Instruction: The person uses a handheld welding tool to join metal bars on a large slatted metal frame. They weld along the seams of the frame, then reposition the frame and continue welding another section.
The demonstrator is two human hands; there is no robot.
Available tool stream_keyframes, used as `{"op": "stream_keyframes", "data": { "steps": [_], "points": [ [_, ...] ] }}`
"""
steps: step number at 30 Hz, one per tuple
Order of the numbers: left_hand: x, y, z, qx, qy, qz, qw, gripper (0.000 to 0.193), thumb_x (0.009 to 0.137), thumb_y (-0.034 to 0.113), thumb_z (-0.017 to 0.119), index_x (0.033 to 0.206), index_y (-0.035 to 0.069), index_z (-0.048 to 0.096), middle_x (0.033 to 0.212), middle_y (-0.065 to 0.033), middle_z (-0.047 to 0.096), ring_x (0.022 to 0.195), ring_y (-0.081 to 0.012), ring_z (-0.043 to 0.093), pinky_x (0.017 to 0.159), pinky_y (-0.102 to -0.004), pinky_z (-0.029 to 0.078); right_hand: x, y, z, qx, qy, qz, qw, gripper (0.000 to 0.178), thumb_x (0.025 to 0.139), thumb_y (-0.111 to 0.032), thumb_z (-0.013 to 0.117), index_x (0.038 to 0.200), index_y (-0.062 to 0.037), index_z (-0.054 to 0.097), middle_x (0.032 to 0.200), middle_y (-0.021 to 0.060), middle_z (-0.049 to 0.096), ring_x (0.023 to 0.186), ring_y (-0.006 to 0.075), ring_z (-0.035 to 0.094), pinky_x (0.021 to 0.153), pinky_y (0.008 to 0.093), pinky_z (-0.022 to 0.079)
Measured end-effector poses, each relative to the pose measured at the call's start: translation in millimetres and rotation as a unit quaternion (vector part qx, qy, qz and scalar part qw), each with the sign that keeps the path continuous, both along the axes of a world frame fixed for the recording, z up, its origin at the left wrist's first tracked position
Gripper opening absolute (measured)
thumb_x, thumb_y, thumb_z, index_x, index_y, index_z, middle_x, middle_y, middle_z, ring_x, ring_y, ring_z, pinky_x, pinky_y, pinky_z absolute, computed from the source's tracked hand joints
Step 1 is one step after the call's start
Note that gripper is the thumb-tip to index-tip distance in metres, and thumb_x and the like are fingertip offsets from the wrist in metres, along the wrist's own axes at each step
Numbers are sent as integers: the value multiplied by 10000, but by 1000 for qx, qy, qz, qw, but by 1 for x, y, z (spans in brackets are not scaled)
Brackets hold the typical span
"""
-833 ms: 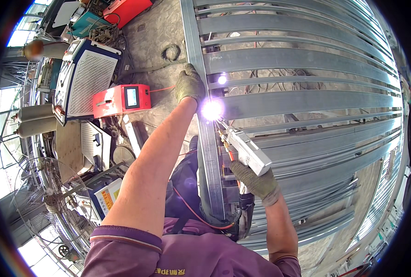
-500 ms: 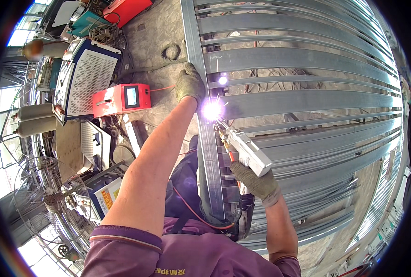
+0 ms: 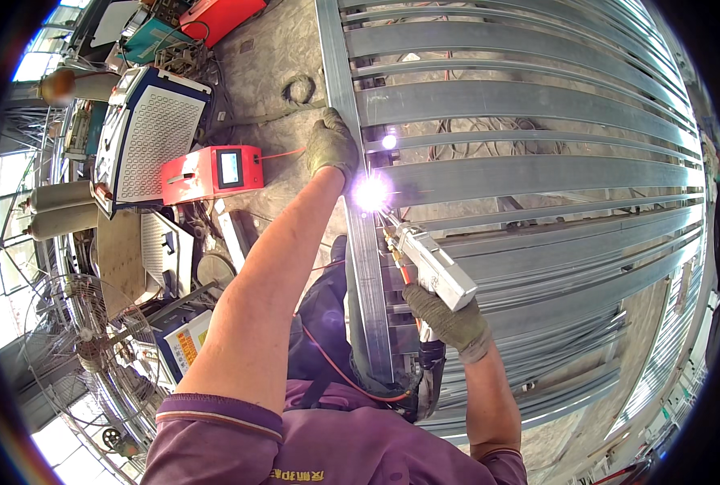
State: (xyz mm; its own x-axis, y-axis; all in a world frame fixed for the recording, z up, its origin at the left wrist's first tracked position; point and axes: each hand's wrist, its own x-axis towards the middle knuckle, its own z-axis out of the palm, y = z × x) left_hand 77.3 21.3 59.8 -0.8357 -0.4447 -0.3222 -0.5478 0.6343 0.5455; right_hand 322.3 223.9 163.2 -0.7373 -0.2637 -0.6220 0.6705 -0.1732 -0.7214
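My right hand [image 3: 450, 322], in a greenish-grey work glove, is closed around a silver box-shaped welding gun [image 3: 441, 271]. The nozzle points up and left, at a bright violet-white welding glare [image 3: 370, 192] on a long square metal tube [image 3: 366, 283]. That glare hides the joint where a flat crossbar [image 3: 538, 179] meets the tube. Just beyond it, my left hand [image 3: 332, 149], gloved the same way, is closed over the left edge of the tube. Its fingertips are partly hidden. An orange hose [image 3: 404, 273] runs along the gun.
Many parallel grey bars [image 3: 530, 101] extend rightward from the tube. To the left stand a red machine with a screen [image 3: 229, 168], a white-and-blue perforated cabinet [image 3: 154, 133] and a wire-caged fan [image 3: 93, 343]. Cables [image 3: 489, 139] and a coiled strap [image 3: 298, 90] lie on the concrete floor.
The long sparks around the welding glare look shorter, and the glare sits very slightly further left. Both hands keep their holds in almost the same places.
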Motion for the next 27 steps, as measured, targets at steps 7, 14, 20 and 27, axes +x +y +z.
{"op": "stream_keyframes", "data": {
  "steps": [7, 14, 20, 27],
  "points": [
    [-1, 0, 1, 6, -4, 2, 1000, 721, 1090, 535, 220, 1353, -21, 595, 1378, -294, 613, 1318, -465, 553, 1114, -509, 430, 2, -2, 2, 0, -11, -9, 1000, 471, 978, -158, 753, 1397, -16, 591, 1112, 51, 696, 871, 107, 689, 706, 258, 605],
    [-1, -2, -3, 1, -1, -7, 1000, 713, 1090, 535, 227, 1328, -16, 611, 1355, -295, 625, 1297, -469, 566, 1101, -515, 437, 2, -2, 3, 11, -15, 2, 1000, 462, 980, -165, 753, 1386, -12, 596, 1105, 63, 704, 888, 121, 699, 723, 259, 612],
    [-2, -3, -3, -3, -15, -11, 1000, 712, 1089, 537, 228, 1300, -18, 620, 1337, -300, 631, 1284, -474, 572, 1092, -524, 441, 6, -1, 0, 17, 1, 10, 1000, 456, 982, -162, 749, 1385, -14, 596, 1114, 68, 707, 903, 127, 705, 736, 269, 621],
    [-2, -5, -11, -14, 3, -8, 1000, 720, 1086, 542, 234, 1318, -22, 616, 1349, -298, 627, 1294, -469, 567, 1100, -519, 436, 11, -4, -4, 12, 38, -21, 999, 456, 968, -107, 750, 1384, -2, 592, 1095, 69, 716, 884, 124, 717, 738, 259, 625]
  ]
}}
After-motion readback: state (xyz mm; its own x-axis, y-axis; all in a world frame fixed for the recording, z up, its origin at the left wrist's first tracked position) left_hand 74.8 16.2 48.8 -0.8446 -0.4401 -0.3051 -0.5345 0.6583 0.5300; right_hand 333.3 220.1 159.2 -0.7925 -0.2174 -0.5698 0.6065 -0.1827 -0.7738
